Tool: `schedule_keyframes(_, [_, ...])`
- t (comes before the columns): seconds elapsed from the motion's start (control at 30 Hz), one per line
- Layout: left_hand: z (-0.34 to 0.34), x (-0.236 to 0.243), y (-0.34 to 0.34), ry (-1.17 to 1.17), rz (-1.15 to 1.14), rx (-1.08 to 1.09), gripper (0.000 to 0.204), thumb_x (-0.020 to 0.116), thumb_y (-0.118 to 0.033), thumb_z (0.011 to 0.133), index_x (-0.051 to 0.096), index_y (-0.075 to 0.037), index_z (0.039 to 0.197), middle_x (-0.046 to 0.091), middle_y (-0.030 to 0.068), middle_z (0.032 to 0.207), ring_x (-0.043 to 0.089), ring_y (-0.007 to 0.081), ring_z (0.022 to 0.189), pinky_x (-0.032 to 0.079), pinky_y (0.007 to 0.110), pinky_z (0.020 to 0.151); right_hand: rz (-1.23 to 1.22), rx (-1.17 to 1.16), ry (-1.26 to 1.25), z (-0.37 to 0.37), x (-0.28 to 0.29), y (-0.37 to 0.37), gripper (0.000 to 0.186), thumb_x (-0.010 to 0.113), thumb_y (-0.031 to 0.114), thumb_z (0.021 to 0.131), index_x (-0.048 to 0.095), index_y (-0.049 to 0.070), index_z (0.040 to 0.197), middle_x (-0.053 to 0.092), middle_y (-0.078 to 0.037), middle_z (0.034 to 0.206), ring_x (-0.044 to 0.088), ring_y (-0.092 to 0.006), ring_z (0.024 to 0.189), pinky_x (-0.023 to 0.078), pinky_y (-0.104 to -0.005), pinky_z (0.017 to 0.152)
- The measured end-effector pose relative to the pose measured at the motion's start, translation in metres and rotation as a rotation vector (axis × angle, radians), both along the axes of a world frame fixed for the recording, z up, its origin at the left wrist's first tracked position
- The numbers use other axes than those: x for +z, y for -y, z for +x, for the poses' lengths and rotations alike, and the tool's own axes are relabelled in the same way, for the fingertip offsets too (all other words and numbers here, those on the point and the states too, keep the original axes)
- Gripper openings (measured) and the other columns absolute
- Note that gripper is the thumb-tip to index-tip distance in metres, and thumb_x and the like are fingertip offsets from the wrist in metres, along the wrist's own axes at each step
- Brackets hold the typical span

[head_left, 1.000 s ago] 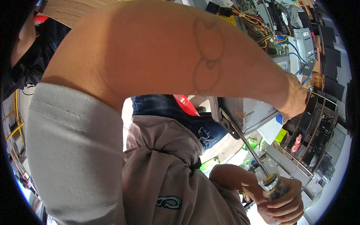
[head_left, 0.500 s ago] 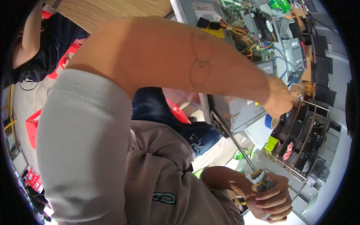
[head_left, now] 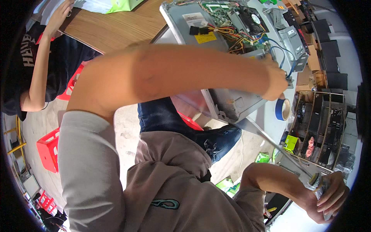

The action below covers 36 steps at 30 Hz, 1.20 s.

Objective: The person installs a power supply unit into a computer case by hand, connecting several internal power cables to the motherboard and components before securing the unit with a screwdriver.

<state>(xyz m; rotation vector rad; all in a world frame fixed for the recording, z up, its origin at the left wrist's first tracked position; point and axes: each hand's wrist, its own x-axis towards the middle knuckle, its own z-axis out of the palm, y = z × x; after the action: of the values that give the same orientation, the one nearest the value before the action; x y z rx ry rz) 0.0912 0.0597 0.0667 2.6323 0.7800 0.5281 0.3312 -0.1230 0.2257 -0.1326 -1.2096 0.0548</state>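
An opened metal computer case lies on the table, with a green circuit board, a black drive and bundled coloured wires inside. My left arm stretches across it. My left hand is closed at the case's right edge, beside a blue cable; its fingertips are mostly hidden. At the lower right, my right hand wraps around the handle of a long-shafted screwdriver. The handle looks covered in clear plastic. The shaft points up-left to the case's near corner; whether its tip touches is unclear.
A roll of blue tape lies on the table edge near my left hand. Beyond stands a metal rack of dark parts. A wooden table is at the upper left, where another person's arm shows. Red stools stand left.
My right hand has moved right with the screwdriver, and the shaft shows longer. My left hand has shifted slightly up and left in the picture, uncovering the blue tape. The view has shifted too.
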Motion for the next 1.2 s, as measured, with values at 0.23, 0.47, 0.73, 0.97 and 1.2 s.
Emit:
schedule_keyframes(0.23, [-0.094,-0.012,0.056,0.676,0.083,0.413,0.028,0.053,-0.024,0.101,0.065,0.000,0.107,0.065,0.0171,0.108,0.062,0.0303,0.105,0.046,0.046,0.096,-1.020,-0.768,0.471,-0.036,-0.066,-0.052,0.046,0.056,0.034,0.094,0.065,-0.005,0.118,0.069,-0.013,0.099,0.054,-0.0068,0.062,0.036,-0.0171,0.045])
schedule_keyframes(0.47, [-0.086,-0.094,0.078,0.989,0.189,0.800,0.047,0.030,-0.029,0.105,0.067,0.001,0.101,0.068,0.0131,0.097,0.062,0.0305,0.098,0.035,0.047,0.106,-1.319,-0.181,0.861,-0.081,-0.141,-0.108,0.046,0.074,0.021,0.087,0.065,0.006,0.130,0.069,-0.013,0.116,0.058,-0.0052,0.062,0.039,-0.0185,0.042])
schedule_keyframes(0.73, [-0.073,-0.118,0.065,1.090,0.324,0.854,0.072,0.012,-0.043,0.105,0.069,-0.002,0.088,0.070,0.0092,0.084,0.063,0.0293,0.097,0.027,0.051,0.112,-1.385,-0.130,0.950,-0.079,-0.143,-0.124,0.050,0.076,0.013,0.083,0.064,0.002,0.131,0.067,-0.010,0.091,0.052,-0.0050,0.055,0.038,-0.0204,0.043])
schedule_keyframes(0.97, [-0.082,-0.117,0.059,1.136,0.412,0.806,0.082,0.006,-0.049,0.104,0.070,0.000,0.092,0.072,0.0111,0.087,0.062,0.0338,0.106,0.027,0.052,0.113,-1.114,-0.050,1.105,-0.067,-0.148,-0.145,0.047,0.073,0.009,0.081,0.066,0.001,0.127,0.070,-0.014,0.094,0.055,-0.0068,0.055,0.039,-0.0211,0.044])
schedule_keyframes(1.2, [-0.083,-0.100,0.075,0.924,0.217,0.876,0.067,0.024,-0.051,0.104,0.064,0.002,0.108,0.070,0.0149,0.103,0.061,0.0356,0.111,0.030,0.055,0.112,-1.574,0.151,0.826,-0.066,-0.110,-0.145,0.036,0.069,0.005,0.087,0.066,-0.001,0.122,0.070,-0.017,0.117,0.056,-0.0097,0.073,0.042,-0.0235,0.056])
